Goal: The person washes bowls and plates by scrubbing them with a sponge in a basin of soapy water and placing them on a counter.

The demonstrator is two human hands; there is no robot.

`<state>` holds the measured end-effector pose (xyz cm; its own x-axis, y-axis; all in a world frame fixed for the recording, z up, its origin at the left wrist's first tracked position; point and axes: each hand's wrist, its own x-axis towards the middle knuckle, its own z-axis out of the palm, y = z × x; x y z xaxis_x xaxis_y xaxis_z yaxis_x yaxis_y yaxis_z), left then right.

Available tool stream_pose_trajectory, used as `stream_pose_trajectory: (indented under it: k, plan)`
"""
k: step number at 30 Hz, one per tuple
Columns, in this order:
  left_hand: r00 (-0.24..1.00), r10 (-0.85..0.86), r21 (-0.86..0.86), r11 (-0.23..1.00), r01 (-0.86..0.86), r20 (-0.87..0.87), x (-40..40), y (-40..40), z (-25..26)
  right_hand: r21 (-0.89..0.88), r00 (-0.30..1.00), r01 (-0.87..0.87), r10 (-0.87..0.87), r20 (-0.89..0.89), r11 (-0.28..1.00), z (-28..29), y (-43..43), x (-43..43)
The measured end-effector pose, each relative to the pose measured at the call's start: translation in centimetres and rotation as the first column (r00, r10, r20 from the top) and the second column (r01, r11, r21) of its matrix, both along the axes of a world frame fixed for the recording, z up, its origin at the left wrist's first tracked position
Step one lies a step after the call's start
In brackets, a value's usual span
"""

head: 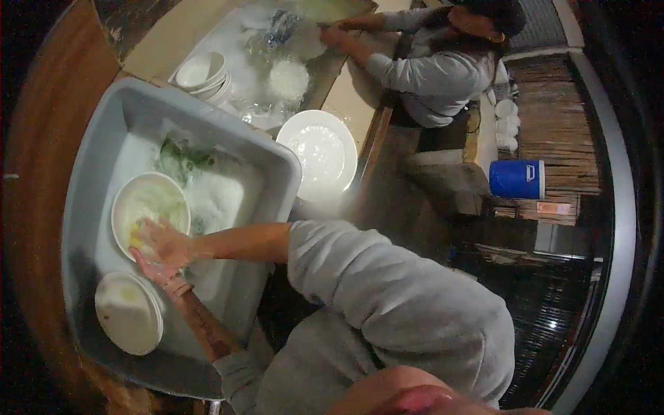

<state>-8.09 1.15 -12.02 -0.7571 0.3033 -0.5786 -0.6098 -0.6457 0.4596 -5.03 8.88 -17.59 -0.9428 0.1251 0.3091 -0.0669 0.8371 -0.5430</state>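
A white bowl is tilted over soapy water in a large grey plastic tub. My left hand is at its near rim and appears to hold it there. Inside the bowl, my right hand presses a yellow sponge, partly covered by the fingers. A stack of white plates leans in the tub's near corner, below my left hand. Something dark green, perhaps a scrubbing mesh, lies in the suds beyond the bowl.
A wide white plate rests beside the tub. Stacked white bowls stand in a second foamy basin. A co-worker in grey sleeves reaches into that basin. A blue drink cooler is farther off.
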Motion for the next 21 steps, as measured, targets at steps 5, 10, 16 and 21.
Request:
stream_pose_trajectory:
  k: [5,10,16,21]
  plan:
    - [0.998,0.016,-0.063,0.998,-0.02,-0.057,1.0,0.8,-1.3,-0.318,0.756,-0.535,0.612,0.233,0.783,2.6,10.0,-0.5]
    - [0.988,0.086,-0.21,0.971,-0.112,-0.131,0.5,1.9,1.4,0.212,0.989,-0.133,0.116,0.09,0.968,5.2,4.1,-1.8]
    - [0.984,-0.101,-0.17,0.977,0.125,0.146,0.0,-4.6,-4.1,0.232,0.621,-0.784,0.742,0.252,0.576,1.9,4.6,-0.7]
    - [0.975,-0.161,-0.006,0.987,0.162,-0.152,3.7,-1.4,-2.5,-0.164,0.903,-0.378,0.324,-0.284,0.911,3.6,8.8,-2.4]
